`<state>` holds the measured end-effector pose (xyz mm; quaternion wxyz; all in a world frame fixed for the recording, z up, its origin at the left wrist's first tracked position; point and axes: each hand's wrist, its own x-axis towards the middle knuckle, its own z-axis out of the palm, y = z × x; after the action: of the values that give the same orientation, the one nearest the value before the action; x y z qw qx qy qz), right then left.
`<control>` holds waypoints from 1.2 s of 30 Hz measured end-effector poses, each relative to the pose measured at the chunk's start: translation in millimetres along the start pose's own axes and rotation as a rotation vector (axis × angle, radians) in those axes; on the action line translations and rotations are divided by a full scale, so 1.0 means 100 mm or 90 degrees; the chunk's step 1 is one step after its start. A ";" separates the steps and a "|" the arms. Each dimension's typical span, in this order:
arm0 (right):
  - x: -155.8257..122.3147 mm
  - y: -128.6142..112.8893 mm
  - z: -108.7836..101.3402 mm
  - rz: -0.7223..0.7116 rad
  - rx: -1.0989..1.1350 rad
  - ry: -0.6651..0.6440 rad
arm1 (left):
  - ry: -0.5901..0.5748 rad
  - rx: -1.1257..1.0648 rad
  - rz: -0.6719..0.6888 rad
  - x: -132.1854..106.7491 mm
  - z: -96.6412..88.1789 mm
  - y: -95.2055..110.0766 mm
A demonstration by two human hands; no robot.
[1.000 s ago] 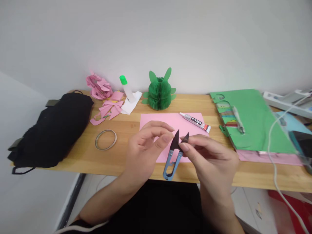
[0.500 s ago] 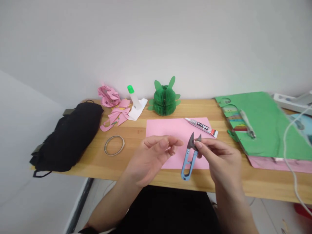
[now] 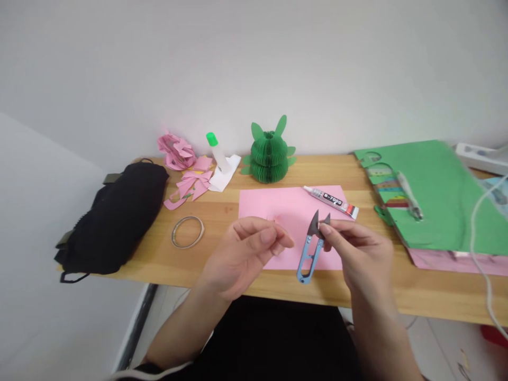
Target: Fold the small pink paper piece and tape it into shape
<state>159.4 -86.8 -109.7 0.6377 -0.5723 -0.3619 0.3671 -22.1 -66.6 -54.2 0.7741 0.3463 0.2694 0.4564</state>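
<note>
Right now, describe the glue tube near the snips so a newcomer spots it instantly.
On the wooden desk, find the pink sheet at centre. The glue tube lies across its far right corner, beyond the right hand. It is slim and clear, with a black label and red end, unlike the upright green-capped bottle.

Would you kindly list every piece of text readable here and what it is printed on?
"B-7000": on the glue tube lying across the pink sheet.
Coloured strips on the green folder: too blurred to read.
Nothing else carries legible text.
</note>
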 end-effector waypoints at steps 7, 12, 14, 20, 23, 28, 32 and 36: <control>0.15 0.12 -0.05 0.026 0.005 0.024 | 0.298 0.511 0.153 0.23 -0.71 0.04; 0.27 0.35 -0.05 0.063 0.022 0.023 | 0.415 0.823 0.197 0.53 -1.56 0.42; 0.28 0.43 -0.03 0.079 0.026 0.023 | 0.383 0.951 0.162 0.64 -1.78 0.58; 0.26 0.46 0.00 0.117 0.015 0.012 | 0.232 1.227 0.097 0.91 -2.06 0.78; 0.24 0.44 0.00 0.131 0.004 0.007 | 0.157 1.303 0.097 0.95 -2.16 0.79; 0.23 0.45 0.00 0.141 -0.010 0.000 | 0.110 1.355 0.140 0.96 -2.31 0.78; 0.23 0.46 0.00 0.138 -0.018 -0.001 | 0.104 1.359 0.172 0.98 -2.39 0.76; 0.24 0.46 0.01 0.137 -0.022 -0.005 | 0.107 1.357 0.183 1.00 -2.42 0.75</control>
<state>167.4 -62.3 -154.4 0.5831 -0.6175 -0.3070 0.4296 -194.5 118.3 -154.4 -0.0076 0.8380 0.5371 0.0956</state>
